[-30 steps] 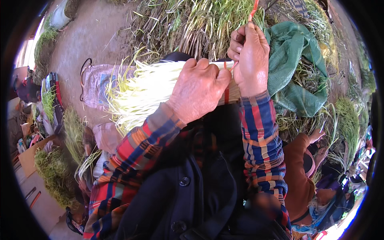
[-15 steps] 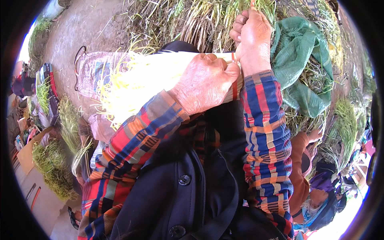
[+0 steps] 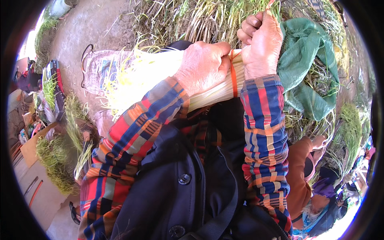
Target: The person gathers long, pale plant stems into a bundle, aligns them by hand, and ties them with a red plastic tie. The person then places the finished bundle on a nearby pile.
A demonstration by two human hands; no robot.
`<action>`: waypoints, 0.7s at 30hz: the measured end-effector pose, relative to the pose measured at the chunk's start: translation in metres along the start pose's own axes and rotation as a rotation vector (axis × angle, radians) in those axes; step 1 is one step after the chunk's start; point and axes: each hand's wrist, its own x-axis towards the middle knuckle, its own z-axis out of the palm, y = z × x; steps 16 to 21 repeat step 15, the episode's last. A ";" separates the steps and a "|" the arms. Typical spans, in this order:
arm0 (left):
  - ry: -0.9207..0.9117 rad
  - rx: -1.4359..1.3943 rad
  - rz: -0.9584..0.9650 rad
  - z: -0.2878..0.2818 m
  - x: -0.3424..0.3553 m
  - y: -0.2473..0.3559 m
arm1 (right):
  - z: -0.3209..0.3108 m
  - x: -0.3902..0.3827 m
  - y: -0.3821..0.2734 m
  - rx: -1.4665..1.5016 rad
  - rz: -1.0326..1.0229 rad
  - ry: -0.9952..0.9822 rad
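Observation:
Across my lap lies a thick bundle of pale yellow-white leafy stalks (image 3: 154, 74), which look like blanched chives. Their loose, curly tips point left and the even stalk ends point right. A narrow orange tie (image 3: 234, 78) wraps around the bundle near its right end. My left hand (image 3: 205, 66) is closed over the top of the bundle, its thumb side against the tie. My right hand (image 3: 263, 45), raised just beyond the stalk ends, pinches an orange end of the tie between thumb and forefinger. Its other fingers are curled.
A heap of green and dry stalks (image 3: 192, 20) spreads ahead. At right sits a green woven sack (image 3: 300, 60); a printed pinkish sack (image 3: 98, 68) lies under the leaf tips. Another person in an orange-brown sleeve (image 3: 298, 172) works at lower right. Grassy bunches (image 3: 56, 160) lie at left.
My right hand has moved to the right with the tie end. My left hand has shifted slightly left along the bundle, and more of the orange tie around the stalks now shows.

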 end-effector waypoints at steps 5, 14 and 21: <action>-0.021 0.043 -0.048 0.000 0.005 0.003 | 0.004 -0.007 -0.007 0.091 0.008 -0.073; -0.140 0.028 -0.110 -0.010 0.010 0.008 | -0.004 -0.015 -0.020 0.366 0.085 -0.389; -0.169 0.034 -0.128 -0.012 0.010 0.009 | -0.006 -0.012 -0.020 0.424 0.112 -0.437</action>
